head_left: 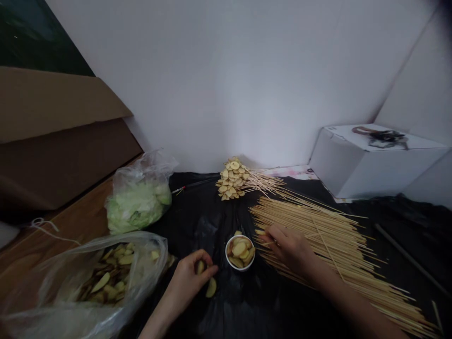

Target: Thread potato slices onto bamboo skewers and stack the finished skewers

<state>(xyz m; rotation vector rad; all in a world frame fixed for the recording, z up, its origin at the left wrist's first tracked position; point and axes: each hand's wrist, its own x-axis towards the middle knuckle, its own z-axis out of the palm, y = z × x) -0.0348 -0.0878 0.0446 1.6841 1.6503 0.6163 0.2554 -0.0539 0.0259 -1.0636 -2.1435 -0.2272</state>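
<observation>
My left hand [189,278] is closed on a pale potato slice [200,267], low on the black sheet. Another slice [211,287] lies just right of it. My right hand [287,247] rests on the big heap of bamboo skewers [335,240], its fingers pinched on a skewer at the heap's left edge. Between my hands stands a small white cup [240,253] filled with potato slices. Farther back lies a pile of finished skewers with slices threaded on them [233,180].
A clear bag of potato slices [106,278] lies at the front left, and a bag of green leaves [139,200] behind it. Cardboard [52,136] leans at the left. A white box [370,160] with a dark object on top stands back right.
</observation>
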